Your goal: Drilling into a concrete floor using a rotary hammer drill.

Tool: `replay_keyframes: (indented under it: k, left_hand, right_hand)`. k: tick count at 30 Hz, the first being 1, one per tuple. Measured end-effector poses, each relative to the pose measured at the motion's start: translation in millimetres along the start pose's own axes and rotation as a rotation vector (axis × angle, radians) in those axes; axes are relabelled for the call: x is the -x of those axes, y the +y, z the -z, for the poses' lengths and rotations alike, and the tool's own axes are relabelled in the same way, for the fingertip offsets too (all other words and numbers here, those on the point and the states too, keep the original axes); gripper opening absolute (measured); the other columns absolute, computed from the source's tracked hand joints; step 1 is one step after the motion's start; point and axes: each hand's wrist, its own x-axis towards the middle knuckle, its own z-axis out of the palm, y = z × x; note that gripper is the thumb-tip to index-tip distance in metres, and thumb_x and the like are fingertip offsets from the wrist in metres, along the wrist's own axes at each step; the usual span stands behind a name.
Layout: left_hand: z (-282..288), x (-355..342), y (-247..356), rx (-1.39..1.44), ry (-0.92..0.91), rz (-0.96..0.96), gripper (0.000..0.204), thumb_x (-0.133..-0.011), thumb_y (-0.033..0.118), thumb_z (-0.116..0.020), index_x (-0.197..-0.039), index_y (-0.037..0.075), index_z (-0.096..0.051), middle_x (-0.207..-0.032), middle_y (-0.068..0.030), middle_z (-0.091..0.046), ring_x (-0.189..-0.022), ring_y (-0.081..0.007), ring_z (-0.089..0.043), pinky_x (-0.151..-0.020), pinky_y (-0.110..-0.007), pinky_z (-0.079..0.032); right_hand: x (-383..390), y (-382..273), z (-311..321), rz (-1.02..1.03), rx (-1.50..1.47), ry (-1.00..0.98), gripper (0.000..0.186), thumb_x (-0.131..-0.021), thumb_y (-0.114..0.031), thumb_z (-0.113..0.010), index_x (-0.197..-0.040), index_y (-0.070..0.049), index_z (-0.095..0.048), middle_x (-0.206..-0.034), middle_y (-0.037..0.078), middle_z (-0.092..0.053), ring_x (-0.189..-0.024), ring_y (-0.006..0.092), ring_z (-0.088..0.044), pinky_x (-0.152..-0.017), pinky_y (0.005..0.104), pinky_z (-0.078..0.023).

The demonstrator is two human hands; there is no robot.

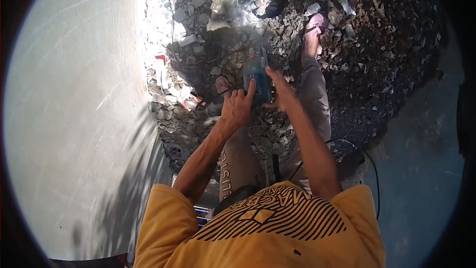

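Note:
A blue-green power tool is between my hands, low over the rubble in front of me. Its exact kind is hard to make out; a haze of dust blurs its far end. My left hand is closed at its near left side, with the index finger stretched forward along the body. Against its right side, my right hand grips with thumb and fingers apart around the casing. The undersides of both grips are hidden. A dark cord runs left from beside my left hand.
Broken stones and rubble cover the ground and pile up at the right. A pale wall rises at the left, a grey-blue surface at the right. My sandalled right foot stands on the rubble. A black cable loops at the right.

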Motion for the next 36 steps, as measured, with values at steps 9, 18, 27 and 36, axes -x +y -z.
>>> replay_keyframes:
  k: [9,18,27,36]
  left_hand:
    - [5,-24,22,-0.715,0.024,-0.309,0.071,-0.085,0.016,-0.060,-0.151,0.012,-0.034,-0.099,-0.0249,-0.062,-0.090,-0.0335,-0.060,-0.071,-0.045,-0.046]
    - [-2,-26,16,-0.798,-0.067,-0.311,0.072,-0.084,0.021,-0.062,-0.148,0.001,-0.036,-0.088,-0.0236,-0.066,-0.071,-0.0297,-0.066,-0.055,-0.039,-0.048]
    - [-43,-22,15,-0.662,-0.056,-0.231,0.071,-0.084,0.020,-0.064,-0.147,0.000,-0.038,-0.079,-0.0161,-0.066,-0.067,-0.0281,-0.065,-0.054,-0.042,-0.050]
    - [-31,-24,6,-0.777,-0.018,-0.323,0.078,-0.078,0.018,-0.067,-0.148,0.000,-0.037,-0.076,-0.0133,-0.063,-0.065,-0.0239,-0.063,-0.053,-0.036,-0.049]
  right_hand:
    - [-56,55,17,-0.067,-0.179,0.317,0.078,-0.085,-0.069,-0.057,-0.144,-0.020,-0.044,-0.142,0.011,-0.045,-0.125,0.0343,-0.046,-0.089,0.0555,-0.044]
    - [-66,69,12,0.176,0.035,0.561,0.072,-0.091,-0.065,-0.053,-0.131,-0.005,-0.061,-0.127,0.021,-0.061,-0.113,0.0363,-0.061,-0.092,0.0487,-0.048]
    - [-93,92,37,0.206,0.172,0.675,0.069,-0.092,-0.064,-0.052,-0.117,-0.001,-0.068,-0.113,0.022,-0.067,-0.110,0.0340,-0.063,-0.092,0.0444,-0.046]
    - [-93,89,23,0.152,0.035,0.687,0.061,-0.094,-0.059,-0.053,-0.116,-0.005,-0.071,-0.111,0.019,-0.070,-0.103,0.0338,-0.064,-0.090,0.0416,-0.047]
